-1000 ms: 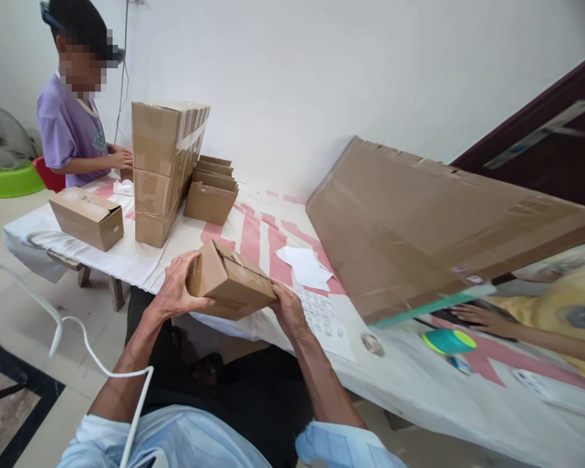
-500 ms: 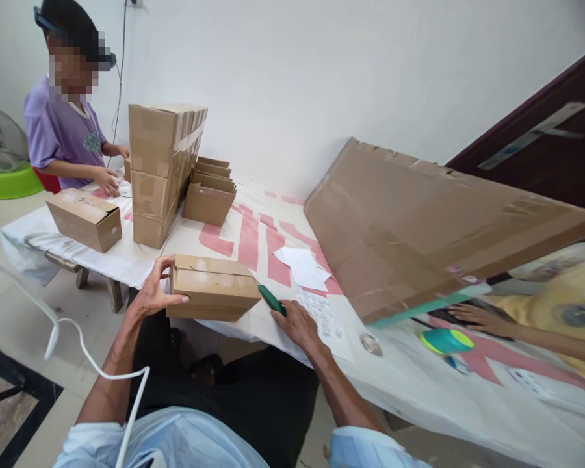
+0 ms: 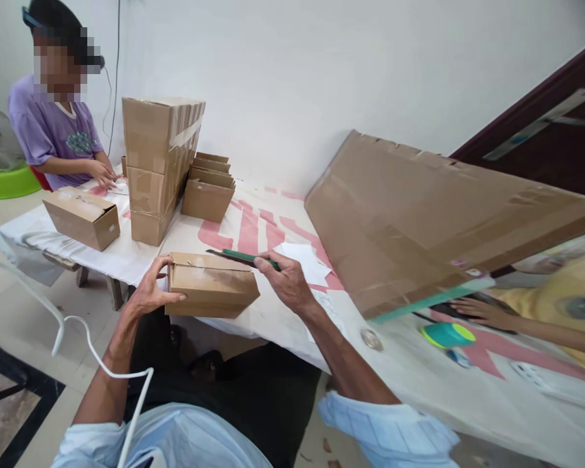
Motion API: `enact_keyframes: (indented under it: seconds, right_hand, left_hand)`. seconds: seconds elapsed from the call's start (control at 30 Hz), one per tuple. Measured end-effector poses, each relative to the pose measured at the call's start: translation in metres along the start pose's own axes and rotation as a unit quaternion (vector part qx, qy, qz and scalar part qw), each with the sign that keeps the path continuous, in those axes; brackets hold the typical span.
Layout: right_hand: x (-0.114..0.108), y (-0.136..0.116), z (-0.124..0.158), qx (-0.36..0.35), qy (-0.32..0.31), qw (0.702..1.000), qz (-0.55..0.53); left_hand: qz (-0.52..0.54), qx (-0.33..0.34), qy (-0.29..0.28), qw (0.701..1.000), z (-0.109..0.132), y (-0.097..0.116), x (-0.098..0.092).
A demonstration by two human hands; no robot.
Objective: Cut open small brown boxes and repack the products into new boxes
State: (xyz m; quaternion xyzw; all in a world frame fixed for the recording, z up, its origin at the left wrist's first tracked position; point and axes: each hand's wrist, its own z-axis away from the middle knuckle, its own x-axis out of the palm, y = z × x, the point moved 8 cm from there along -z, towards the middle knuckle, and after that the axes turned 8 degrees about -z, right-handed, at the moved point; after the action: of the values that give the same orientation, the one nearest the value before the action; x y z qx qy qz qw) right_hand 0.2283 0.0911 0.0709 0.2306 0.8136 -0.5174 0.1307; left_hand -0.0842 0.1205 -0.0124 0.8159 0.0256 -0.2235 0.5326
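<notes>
Near the table's front edge, a small closed cardboard box (image 3: pixel 212 292) is gripped at its left end by my left hand (image 3: pixel 151 289), thumb on the front side and fingers on the far side. My right hand (image 3: pixel 290 279) is closed round a green utility knife (image 3: pixel 238 255), its dark blade pointing left. The knife lies over the box's top near the back edge and top seam; whether the blade touches the cardboard I cannot tell.
Stacked boxes (image 3: pixel 149 172) stand at the back left, beside open-flapped boxes (image 3: pixel 207 198). Another box (image 3: pixel 82 218) lies left, near a person in purple (image 3: pixel 58 140). A large cardboard panel (image 3: pixel 419 227) rises on the right, with a co-worker's hand (image 3: pixel 478 311) beyond. White paper (image 3: pixel 305 260) and a tape roll (image 3: pixel 371 339) lie nearby.
My right hand has moved up and swung the knife from the box's right end to over its top. The box stays almost in place in my left hand.
</notes>
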Motion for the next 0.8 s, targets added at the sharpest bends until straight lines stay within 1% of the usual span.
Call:
enact_keyframes:
  seconds: [0.07,0.13,0.2,0.3,0.4,0.53,0.67,0.8]
  right_hand:
    - [0.017,-0.027,-0.007,-0.025,-0.053,0.998,-0.008]
    - [0.03,-0.046,-0.011,-0.043,-0.102,0.994,-0.009]
    - [0.038,-0.06,-0.016,-0.06,-0.138,0.989,-0.001]
    - [0.044,-0.075,-0.021,-0.091,-0.167,0.982,0.022]
    - [0.051,-0.084,-0.025,-0.123,-0.184,0.974,0.049]
    - [0.059,-0.089,-0.028,-0.152,-0.2,0.963,0.097]
    - [0.066,-0.093,-0.031,-0.173,-0.21,0.951,0.148]
    - [0.07,-0.094,-0.035,-0.183,-0.22,0.933,0.22]
  left_hand:
    - [-0.005,0.007,0.0,1.0,0.002,-0.001,0.0]
    - [-0.008,0.016,0.002,1.0,0.004,-0.002,0.001]
    - [-0.008,0.022,0.002,1.0,0.005,-0.003,0.002]
    - [-0.009,0.026,0.0,1.0,0.006,-0.004,0.003]
    - [-0.013,0.026,-0.002,1.0,0.006,-0.004,0.003]
    - [-0.018,0.028,-0.002,0.999,0.006,-0.002,0.003]
    - [-0.019,0.028,-0.004,0.999,0.006,0.001,0.003]
    - [-0.015,0.026,-0.005,1.0,0.005,0.002,0.002]
